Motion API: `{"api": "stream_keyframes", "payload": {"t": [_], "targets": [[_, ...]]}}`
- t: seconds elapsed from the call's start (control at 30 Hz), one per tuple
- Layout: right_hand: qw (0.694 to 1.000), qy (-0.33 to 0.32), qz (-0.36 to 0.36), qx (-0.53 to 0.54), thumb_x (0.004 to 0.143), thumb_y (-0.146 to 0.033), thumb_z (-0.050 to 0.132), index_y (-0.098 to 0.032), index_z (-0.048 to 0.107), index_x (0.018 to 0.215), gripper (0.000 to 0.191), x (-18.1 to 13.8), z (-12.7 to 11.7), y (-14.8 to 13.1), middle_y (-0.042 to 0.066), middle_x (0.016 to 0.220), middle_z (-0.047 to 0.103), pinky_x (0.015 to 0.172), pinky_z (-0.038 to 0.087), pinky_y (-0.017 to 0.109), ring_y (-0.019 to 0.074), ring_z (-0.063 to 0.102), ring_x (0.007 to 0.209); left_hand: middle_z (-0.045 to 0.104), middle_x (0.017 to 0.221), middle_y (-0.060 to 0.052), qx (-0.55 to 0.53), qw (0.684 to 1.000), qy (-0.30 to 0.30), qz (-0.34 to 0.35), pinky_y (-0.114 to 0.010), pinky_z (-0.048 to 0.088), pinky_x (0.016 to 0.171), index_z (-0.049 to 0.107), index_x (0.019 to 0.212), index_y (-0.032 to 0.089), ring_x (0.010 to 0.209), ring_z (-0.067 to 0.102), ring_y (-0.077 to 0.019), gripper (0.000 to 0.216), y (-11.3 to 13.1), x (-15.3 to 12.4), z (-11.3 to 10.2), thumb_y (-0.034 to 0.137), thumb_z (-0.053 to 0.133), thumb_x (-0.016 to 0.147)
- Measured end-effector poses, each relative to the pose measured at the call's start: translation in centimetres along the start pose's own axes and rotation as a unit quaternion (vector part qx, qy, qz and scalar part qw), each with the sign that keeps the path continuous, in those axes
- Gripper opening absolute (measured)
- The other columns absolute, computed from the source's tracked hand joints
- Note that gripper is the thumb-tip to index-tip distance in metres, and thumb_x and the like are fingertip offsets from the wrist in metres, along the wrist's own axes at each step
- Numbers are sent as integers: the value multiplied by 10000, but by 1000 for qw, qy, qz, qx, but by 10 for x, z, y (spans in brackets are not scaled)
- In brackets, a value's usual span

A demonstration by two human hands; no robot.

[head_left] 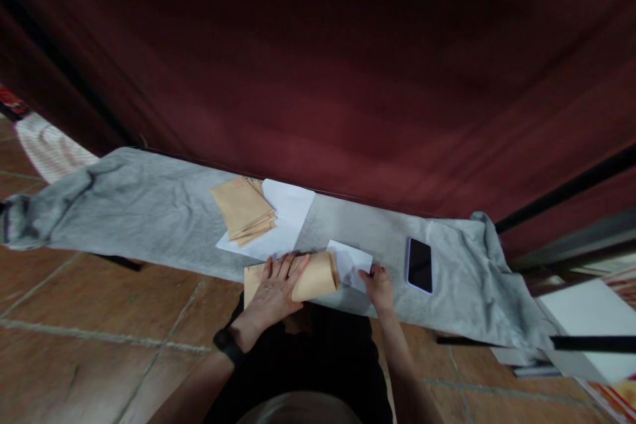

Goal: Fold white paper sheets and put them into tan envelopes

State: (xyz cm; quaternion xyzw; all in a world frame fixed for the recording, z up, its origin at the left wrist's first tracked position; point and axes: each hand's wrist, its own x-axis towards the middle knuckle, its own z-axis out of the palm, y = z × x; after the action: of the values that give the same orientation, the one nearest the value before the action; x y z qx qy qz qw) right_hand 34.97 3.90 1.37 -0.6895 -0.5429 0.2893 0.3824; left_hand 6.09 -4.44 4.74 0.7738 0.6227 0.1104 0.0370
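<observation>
My left hand (279, 287) lies with spread fingers across a brown paper envelope (315, 276) at the front edge of the cloth-covered bench. The envelope's right end bulges and stands open. Pinched at its right edge, a white sheet of paper (348, 264) is in my right hand (378, 288). The sheet's left edge meets the envelope's open end; whether any of it is inside, I cannot tell. Beyond my left hand, a stack of brown envelopes (243, 207) rests on larger white paper (291, 205).
A phone (420, 265) with a dark screen lies right of my right hand. Rumpled grey cloth (149, 205) covers the narrow bench. A dark red curtain-like sheet (318, 112) rises behind it. White boards (591, 318) sit low at the right, above the tiled floor (134, 324).
</observation>
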Motion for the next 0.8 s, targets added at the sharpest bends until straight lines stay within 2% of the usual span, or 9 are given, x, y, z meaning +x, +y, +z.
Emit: {"api": "stream_keyframes", "payload": {"t": [0.17,0.23,0.33,0.43,0.57,0.7,0.8], "targets": [[997,35,4,73,792,-653,534,-251,530,768,403,-5,-30,14,10,695,639,631,490,323,204,602,664,379,1552,-160,-7,999,-31,-11,-606,97,1210,142,1600,274,1463,306,-374,1139,3,2,-6,379,789,667],[987,65,21,147,757,-683,581,-241,536,811,447,-10,-42,17,4,725,655,605,490,305,189,603,649,367,1562,-166,-8,999,-45,-15,-600,89,1211,151,1598,269,1471,294,-371,1148,4,3,-8,384,796,655],[977,34,11,209,723,-640,687,-223,585,873,455,-18,-52,14,14,799,693,662,513,303,186,630,699,349,1574,-174,-10,998,-62,-21,-598,89,1208,163,1596,273,1480,277,-374,1160,3,5,-7,407,807,641],[988,-25,-41,144,766,-605,671,-219,610,838,397,-25,-55,5,19,789,690,719,510,314,193,627,732,335,1583,-178,-10,998,-65,-22,-601,85,1206,154,1597,273,1489,260,-377,1172,1,5,-4,430,806,636],[993,-72,-77,47,831,-537,601,-229,614,813,308,-27,-59,-4,5,732,661,663,477,293,186,601,677,326,1593,-172,-10,998,-57,-5,-601,60,1210,127,1600,266,1500,239,-374,1172,-2,2,-1,433,790,648],[989,-119,-84,26,820,-480,588,-240,591,752,250,-18,-62,-9,-3,683,635,628,454,284,186,586,653,333,1590,-165,-9,999,-44,15,-611,41,1208,118,1601,272,1494,253,-379,1170,-2,1,-2,400,788,649],[986,-142,-67,51,806,-482,592,-236,592,727,259,-17,-52,-14,5,668,636,624,450,293,193,580,650,350,1576,-158,-22,999,-26,34,-613,62,1209,106,1602,282,1483,277,-377,1182,2,5,-5,371,799,648]]}}
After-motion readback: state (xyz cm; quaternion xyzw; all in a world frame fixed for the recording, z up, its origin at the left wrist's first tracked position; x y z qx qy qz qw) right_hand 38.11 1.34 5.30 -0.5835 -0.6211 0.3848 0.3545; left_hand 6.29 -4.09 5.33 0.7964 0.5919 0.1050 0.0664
